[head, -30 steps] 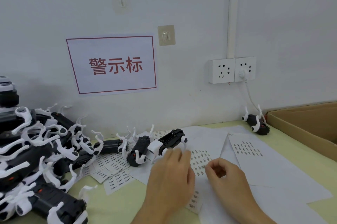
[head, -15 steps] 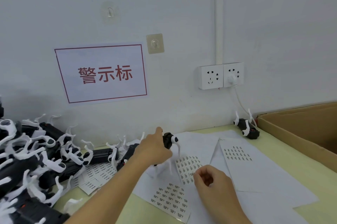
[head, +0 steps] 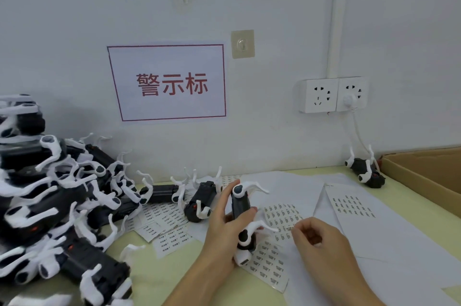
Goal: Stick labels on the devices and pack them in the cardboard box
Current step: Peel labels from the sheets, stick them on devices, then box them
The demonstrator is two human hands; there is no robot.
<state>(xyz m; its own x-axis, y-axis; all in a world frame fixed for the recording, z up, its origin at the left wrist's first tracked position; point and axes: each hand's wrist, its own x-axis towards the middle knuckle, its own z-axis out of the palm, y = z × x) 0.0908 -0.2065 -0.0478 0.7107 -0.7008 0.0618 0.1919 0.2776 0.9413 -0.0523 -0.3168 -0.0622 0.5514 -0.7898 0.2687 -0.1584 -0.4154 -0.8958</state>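
Left hand [head: 225, 221] grips a black device [head: 241, 208]; right hand [head: 318, 238] pinches closed over label sheet [head: 283, 216]; wall sign [head: 167, 82] reads 警示标.

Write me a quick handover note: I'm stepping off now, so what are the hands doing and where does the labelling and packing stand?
Left hand: grips one black-and-white device upright over the label sheets.
Right hand: fingers curled at a label sheet, apparently picking a label; none clearly visible.
Pile of devices at left; one lone device beside the cardboard box at right.
Done: unclear; the box interior is mostly hidden.
Left: label the held device, pack it, then work through the pile.
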